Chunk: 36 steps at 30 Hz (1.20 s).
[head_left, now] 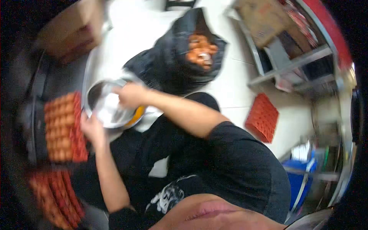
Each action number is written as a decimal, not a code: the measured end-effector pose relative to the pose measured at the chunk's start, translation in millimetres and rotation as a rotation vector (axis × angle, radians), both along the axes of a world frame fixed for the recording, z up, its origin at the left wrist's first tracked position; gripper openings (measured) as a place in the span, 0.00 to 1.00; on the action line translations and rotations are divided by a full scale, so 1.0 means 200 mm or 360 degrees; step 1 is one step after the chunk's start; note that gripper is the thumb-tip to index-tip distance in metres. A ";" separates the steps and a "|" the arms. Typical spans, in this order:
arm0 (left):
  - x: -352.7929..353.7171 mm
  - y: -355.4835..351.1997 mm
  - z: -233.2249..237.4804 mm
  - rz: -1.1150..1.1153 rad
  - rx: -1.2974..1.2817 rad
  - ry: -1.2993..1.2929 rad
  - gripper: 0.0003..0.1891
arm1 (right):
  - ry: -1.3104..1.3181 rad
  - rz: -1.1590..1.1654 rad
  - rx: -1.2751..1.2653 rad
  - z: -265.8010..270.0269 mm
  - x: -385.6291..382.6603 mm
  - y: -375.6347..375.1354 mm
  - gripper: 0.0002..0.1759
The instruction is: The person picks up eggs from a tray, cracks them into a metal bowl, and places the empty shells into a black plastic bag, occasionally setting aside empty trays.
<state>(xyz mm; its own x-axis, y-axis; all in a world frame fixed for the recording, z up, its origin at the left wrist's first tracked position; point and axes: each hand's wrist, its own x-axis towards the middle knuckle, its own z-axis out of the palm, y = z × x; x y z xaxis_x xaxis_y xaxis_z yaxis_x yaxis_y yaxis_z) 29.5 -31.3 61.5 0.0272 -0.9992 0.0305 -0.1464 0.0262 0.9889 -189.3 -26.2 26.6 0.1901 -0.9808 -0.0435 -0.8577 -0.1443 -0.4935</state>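
A shiny metal bowl (91,100), blurred by motion, is between my hands, above my lap. My left hand (94,129) grips its near left rim. Over the far right side of the bowl, my right hand (133,96) has its fingers bent inward; blur hides whether anything is in them. Yellow-orange contents (137,115) show at the lower right, under the bowl's edge. Close to my left hand stands a tray of brown eggs (61,128). Beyond my right hand, a black plastic bag (168,57) lies open with cracked eggshells (201,50) inside.
More red egg trays with eggs (57,197) sit at the lower left. A stack of red egg trays (262,118) rests on the white tiled floor (234,84) at right. A metal shelf (295,63) with cardboard, a blue bin (301,182) and a cardboard box (71,32) surround me.
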 end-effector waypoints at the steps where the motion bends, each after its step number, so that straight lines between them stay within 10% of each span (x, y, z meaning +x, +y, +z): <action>1: 0.00 0.02 0.02 0.0000 -0.0019 -0.0095 0.07 | 0.0036 -0.0057 -0.0038 0.04 0.03 0.04 0.21; 23: 0.01 0.05 -0.14 -0.0066 0.0050 0.0052 0.03 | -0.0010 0.0228 0.0645 0.07 0.14 0.01 0.24; 36: -0.01 0.07 -0.11 -0.0018 0.0133 -0.0025 0.06 | -0.0106 0.0332 0.0567 0.00 0.13 -0.01 0.45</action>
